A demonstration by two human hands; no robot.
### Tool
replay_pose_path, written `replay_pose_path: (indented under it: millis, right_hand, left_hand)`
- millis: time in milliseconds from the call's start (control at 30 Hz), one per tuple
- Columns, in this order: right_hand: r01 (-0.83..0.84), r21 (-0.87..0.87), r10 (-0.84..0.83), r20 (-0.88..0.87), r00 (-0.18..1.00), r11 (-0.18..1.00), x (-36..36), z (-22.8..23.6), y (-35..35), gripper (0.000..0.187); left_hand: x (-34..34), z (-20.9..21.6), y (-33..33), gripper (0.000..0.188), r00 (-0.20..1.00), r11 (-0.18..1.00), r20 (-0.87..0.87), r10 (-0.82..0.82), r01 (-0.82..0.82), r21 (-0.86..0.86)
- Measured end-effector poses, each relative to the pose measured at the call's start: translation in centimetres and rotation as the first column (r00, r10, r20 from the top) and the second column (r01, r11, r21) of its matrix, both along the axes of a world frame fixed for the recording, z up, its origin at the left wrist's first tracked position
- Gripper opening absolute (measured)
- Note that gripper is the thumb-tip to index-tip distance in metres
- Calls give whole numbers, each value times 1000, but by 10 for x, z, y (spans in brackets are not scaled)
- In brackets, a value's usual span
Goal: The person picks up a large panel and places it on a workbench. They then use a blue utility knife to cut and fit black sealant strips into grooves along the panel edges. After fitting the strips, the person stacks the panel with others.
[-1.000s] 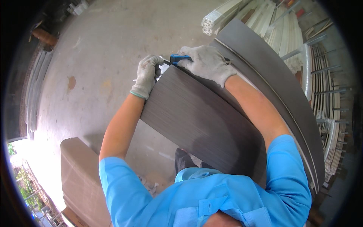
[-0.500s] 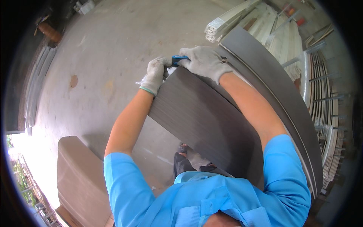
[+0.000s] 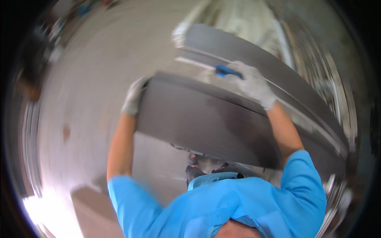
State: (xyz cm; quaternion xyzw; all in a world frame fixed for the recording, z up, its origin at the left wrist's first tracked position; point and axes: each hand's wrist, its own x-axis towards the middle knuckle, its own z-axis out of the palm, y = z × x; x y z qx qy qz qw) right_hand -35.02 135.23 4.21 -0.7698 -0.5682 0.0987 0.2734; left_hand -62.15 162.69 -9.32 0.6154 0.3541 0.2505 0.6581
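A long dark grey-brown panel (image 3: 190, 115) lies across in front of my body, held off the floor at its left end. My left hand (image 3: 134, 97), in a pale work glove, is closed round that end near its far corner; the fingertips are partly hidden by the edge. Over the panel's far long edge, my gloved right hand (image 3: 256, 85) is closed on a blue utility knife (image 3: 227, 71), whose blue end points left. Motion blurs the knife, and no blade can be made out.
More dark panels (image 3: 254, 49) with pale edges lie beyond, on the right. Whitish long profiles (image 3: 242, 18) are stacked behind them, and a rack (image 3: 341, 95) of lengths stands at far right. A brown board-like object (image 3: 95, 212) is at lower left on the concrete floor (image 3: 87, 107).
My hands have moved apart: the right one went right with the knife, the left one went left and nearer. The panel's held end has swung left, and the surroundings have shifted in view.
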Motion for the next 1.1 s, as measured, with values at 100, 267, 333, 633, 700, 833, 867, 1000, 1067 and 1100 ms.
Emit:
replay_pose_path:
  millis: [100, 267, 333, 633, 700, 833, 867, 1000, 1067, 1100]
  right_hand:
    - [21, 252, 15, -139, 990, 968, -11, 2, -60, 42]
    - [170, 136, -127, -282, 951, 976, -30, 7, -133, 38]
    - [228, 68, -194, -325, 925, 971, -32, 5, -166, 35]
    - [433, 51, -405, -272, 873, 900, -13, -15, -318, 34]
    - [489, 112, -438, -307, 845, 865, -8, -18, -342, 36]
    - [525, 396, -84, -733, 675, 753, -12, -16, -365, 43]
    - [548, 440, 68, -819, 570, 711, -17, -17, -364, 48]
    - [648, 497, 323, -868, 378, 578, -36, -28, -360, 60]
    - [704, 478, 234, -876, 421, 526, -41, -32, -370, 59]
    - [716, 471, 124, -868, 481, 516, -43, -31, -381, 60]
  left_hand:
    - [-3, -6, 1, 57, 945, 934, 178, -276, 307, -182]
    - [-7, -14, 48, 52, 981, 982, -40, -188, 188, -9]
    - [-7, -7, 61, 54, 966, 954, -237, -107, 167, 247]
    - [62, 47, -138, 52, 776, 186, -611, 155, 584, 790]
    - [86, 48, -205, 54, 801, 132, -594, 79, 582, 802]
    - [121, 62, -345, 63, 743, 425, -289, -604, 607, 671]
    - [126, 64, -381, 68, 634, 566, -48, -772, 720, 401]
    - [140, 85, -470, 61, 435, 429, 223, -873, 900, -76]
    - [145, 93, -486, 48, 370, 367, 105, -923, 929, -47]
    - [146, 94, -487, 41, 350, 353, 58, -935, 935, 48]
